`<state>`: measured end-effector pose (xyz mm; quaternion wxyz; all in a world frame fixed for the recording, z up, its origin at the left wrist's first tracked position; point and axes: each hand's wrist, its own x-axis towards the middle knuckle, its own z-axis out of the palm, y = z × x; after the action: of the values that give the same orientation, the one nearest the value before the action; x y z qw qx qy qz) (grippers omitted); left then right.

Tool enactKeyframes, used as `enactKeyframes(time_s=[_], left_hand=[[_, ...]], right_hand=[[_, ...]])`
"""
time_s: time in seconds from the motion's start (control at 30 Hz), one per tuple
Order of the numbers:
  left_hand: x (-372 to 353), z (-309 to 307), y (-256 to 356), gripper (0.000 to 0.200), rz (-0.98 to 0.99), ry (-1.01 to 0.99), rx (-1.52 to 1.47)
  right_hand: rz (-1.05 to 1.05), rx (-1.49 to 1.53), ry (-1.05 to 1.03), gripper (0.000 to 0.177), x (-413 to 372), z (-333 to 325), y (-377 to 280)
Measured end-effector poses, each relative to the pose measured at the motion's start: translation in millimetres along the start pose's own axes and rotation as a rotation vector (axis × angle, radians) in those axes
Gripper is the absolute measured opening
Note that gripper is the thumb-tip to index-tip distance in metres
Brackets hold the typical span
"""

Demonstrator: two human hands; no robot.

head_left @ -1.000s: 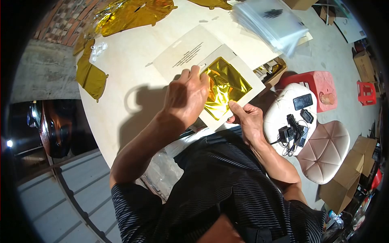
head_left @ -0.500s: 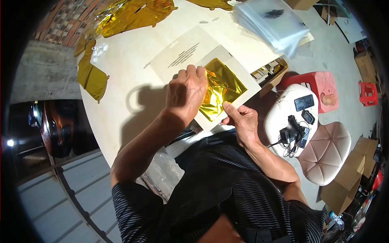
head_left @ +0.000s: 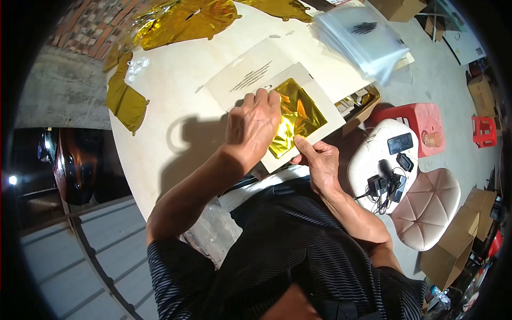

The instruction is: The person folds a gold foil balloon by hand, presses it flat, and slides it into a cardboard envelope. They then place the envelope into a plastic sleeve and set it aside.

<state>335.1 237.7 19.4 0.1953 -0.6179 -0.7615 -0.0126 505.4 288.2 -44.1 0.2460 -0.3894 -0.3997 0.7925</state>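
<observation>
A folded piece of shiny gold foil (head_left: 303,114) lies on a pale card (head_left: 333,124) at the near edge of the table. My left hand (head_left: 253,125) is closed at the foil's left side, its fingertips partly hidden behind the knuckles. With the thumb on the foil's near edge and the fingers curled at the card's rim, my right hand (head_left: 320,160) pinches the two together. Under and beyond them lies a clear printed bag (head_left: 240,74) with dark lines of text.
Gold foil balloons (head_left: 186,24) lie along the far side of the table (head_left: 160,85), and another gold foil piece (head_left: 127,101) at the left. A stack of clear plastic bags (head_left: 360,42) sits far right. Right of me stand a white seat (head_left: 373,154) with cables and a red stool (head_left: 426,114).
My left hand has shifted slightly right over the foil, which now looks flatter and straighter-edged. My right hand keeps its place. The view has moved a little.
</observation>
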Motion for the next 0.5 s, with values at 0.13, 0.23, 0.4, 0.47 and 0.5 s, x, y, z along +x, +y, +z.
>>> enactKeyframes(time_s=[0.13, 0.23, 0.4, 0.47, 0.5], left_hand=[[10, 2, 2, 0.013, -0.008, 0.005, -0.044], [9, 0, 8, 0.013, -0.009, -0.010, -0.058], [11, 3, 6, 0.016, -0.009, -0.018, -0.030], [17, 0, 1, 0.016, -0.016, -0.029, -0.020], [20, 0, -2, 0.017, -0.024, -0.043, -0.009]], right_hand=[[-0.005, -0.005, -0.014, 0.019, 2, -1, 5], [-0.034, 0.023, -0.019, 0.019, 3, 1, 2], [-0.014, 0.017, 0.011, 0.018, 1, 5, -2], [-0.024, 0.011, 0.011, 0.019, 1, 5, -2], [-0.035, -0.020, 0.013, 0.020, 2, 5, -2]])
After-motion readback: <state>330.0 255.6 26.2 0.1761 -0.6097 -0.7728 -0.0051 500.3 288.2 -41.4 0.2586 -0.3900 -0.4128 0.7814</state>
